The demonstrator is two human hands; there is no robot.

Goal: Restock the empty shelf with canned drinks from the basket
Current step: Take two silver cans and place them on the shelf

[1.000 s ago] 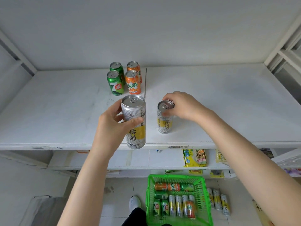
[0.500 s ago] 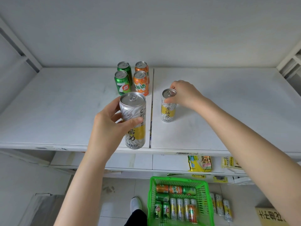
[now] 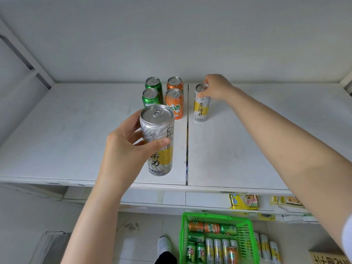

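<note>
Down on the floor by the person's white shoe (image 3: 164, 244) sits a green plastic basket (image 3: 250, 242) with lattice walls. It holds cans lying on their sides: orange (image 3: 195, 226) and green ones (image 3: 228, 229) along the far end, and slim silver ones (image 3: 217, 250) in a row nearer us. Three more slim cans (image 3: 264, 246) lie on the floor just beside its right wall. Higher up, the left hand (image 3: 125, 147) is raised over the front of the white shelf (image 3: 76, 140). Its grip is wrapped round a silver-and-yellow can (image 3: 158, 141), thumb across the front and fingers behind, and the can is upright. Whether its base touches the shelf I cannot tell. Further in, the right arm reaches long and straight. The right hand (image 3: 217, 88) has its grip curled over the top rim of a matching can (image 3: 201, 107), which stands upright on the shelf just right of the dark seam (image 3: 187, 140) between the two boards. Left of the seam, at the back, four shorter cans stand in a tight square: two green cans (image 3: 150, 97) on the left and two orange cans (image 3: 174, 103) on the right. All have smooth metal bodies and dull silver tops with pull tabs. The shelf boards are matt white and scuffed.
</note>
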